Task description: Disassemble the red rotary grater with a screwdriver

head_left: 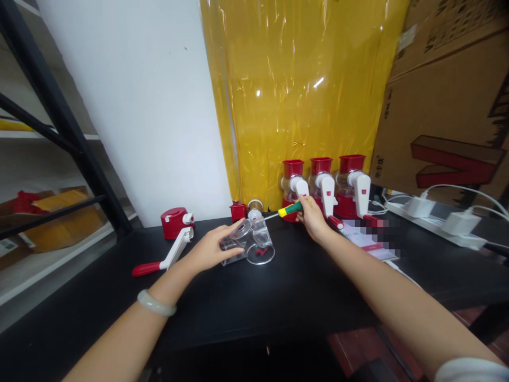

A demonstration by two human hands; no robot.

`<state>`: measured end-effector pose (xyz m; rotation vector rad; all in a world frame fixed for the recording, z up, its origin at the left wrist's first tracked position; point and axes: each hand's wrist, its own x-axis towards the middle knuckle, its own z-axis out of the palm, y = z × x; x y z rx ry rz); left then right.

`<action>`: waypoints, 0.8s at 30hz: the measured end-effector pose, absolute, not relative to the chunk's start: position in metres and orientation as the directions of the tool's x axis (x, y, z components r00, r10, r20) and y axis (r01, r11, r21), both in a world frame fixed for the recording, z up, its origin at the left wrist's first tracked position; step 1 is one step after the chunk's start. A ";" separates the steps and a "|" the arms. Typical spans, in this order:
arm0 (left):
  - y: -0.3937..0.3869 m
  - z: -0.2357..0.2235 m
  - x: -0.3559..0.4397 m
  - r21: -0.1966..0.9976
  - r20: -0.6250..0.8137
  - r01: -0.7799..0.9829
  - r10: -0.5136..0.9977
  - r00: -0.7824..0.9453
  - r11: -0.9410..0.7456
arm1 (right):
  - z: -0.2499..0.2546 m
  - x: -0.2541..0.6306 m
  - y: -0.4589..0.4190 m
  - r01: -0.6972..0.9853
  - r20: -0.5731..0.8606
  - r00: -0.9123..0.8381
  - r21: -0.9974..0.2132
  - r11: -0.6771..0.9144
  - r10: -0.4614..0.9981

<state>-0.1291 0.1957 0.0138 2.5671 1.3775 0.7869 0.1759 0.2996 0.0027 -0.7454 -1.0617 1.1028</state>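
Observation:
My left hand [210,246] is closed round the left side of a clear plastic grater housing [260,239], thumb in front and fingers over the top. The housing lies on its side on the black table, a small red mark showing through its round end. In my right hand [312,218] is a screwdriver [293,208] with a green and yellow handle. Its thin shaft points left, the tip close to the housing's upper edge; whether it touches I cannot tell. Behind the housing are a red hopper piece [237,211] and a metal grater drum [255,207].
A red base [173,223] and a white crank with red handle [177,252] lie left. Three assembled rotary graters [326,188] stand back right, beside a phone-like screen [366,239], a power strip [437,225] with cables and a large carton [441,101]. Shelving [47,132] borders the left.

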 end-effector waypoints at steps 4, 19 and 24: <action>0.195 0.014 -0.129 0.347 0.381 0.750 0.816 0.435 -0.563 | 0.002 0.176 0.299 -0.336 0.293 0.087 -0.891 0.305 0.952; 0.195 0.015 -0.128 0.361 0.374 0.739 0.814 0.445 -0.570 | 0.006 0.173 0.296 -0.443 0.265 0.077 -0.855 0.271 0.961; 0.196 0.013 -0.129 0.355 0.385 0.738 0.809 0.445 -0.575 | 0.004 0.175 0.298 -0.395 0.282 0.067 -0.873 0.285 0.957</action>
